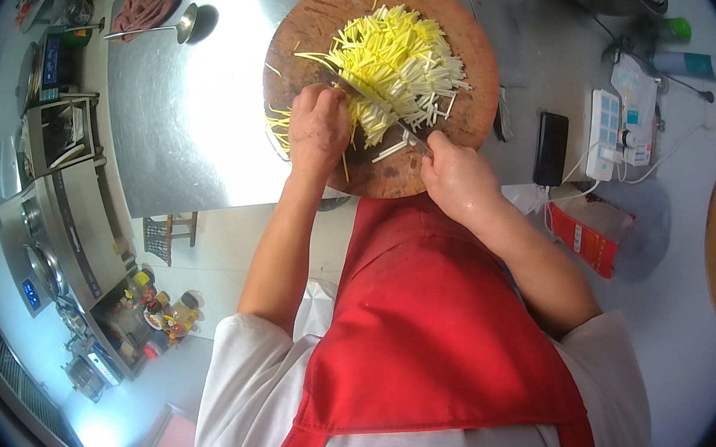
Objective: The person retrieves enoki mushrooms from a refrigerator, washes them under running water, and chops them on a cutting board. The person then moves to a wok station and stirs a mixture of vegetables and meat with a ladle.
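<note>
A round wooden chopping board (336, 9) lies on the steel table before me, bearing a pile of cut yellow and pale stalks, perhaps yellow chives (397, 56). My right hand (459, 175), at the board's near right edge, is closed around the handle of a knife (402, 126). Its blade slants up and left along the near side of the pile. My left hand (321, 123) rests with curled fingers at the blade's left end; some yellow strands show beside and beneath it, but what its fingers press or grip is hidden. Longer yellow strands (278, 127) lie at the board's left edge.
On the steel table (149, 133), a ladle (185, 25) and a brownish-pink cloth (151, 1) lie at the far left. To the right are a black phone (550, 149), a white power strip (602, 132) with cables and a red packet (584, 239). Bottles (182, 313) stand at lower left.
</note>
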`<move>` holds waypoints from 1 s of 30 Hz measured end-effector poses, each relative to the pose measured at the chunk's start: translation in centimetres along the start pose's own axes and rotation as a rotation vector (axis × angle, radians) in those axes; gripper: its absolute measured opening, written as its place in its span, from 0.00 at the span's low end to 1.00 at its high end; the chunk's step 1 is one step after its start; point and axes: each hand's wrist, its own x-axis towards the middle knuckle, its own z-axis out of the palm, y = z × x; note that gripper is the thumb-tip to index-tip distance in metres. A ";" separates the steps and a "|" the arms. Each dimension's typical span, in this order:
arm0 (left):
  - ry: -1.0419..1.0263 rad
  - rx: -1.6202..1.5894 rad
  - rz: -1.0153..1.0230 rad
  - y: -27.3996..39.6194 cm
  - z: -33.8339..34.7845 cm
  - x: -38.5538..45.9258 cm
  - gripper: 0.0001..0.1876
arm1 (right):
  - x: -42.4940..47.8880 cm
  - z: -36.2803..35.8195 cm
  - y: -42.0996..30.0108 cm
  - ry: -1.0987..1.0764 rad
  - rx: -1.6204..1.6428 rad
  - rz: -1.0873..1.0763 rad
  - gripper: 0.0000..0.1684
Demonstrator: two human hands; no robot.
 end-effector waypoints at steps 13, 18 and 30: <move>-0.030 -0.077 -0.055 -2.0 2.0 -0.9 0.07 | 5.1 3.8 -1.6 -0.092 -0.090 0.044 0.09; 0.003 -0.078 -0.056 -1.6 1.7 -1.1 0.08 | 5.7 4.2 -0.9 0.001 0.030 0.027 0.13; 0.026 -0.115 -0.110 -3.3 -4.0 -0.9 0.04 | 0.3 0.9 -4.4 -0.012 0.099 0.042 0.14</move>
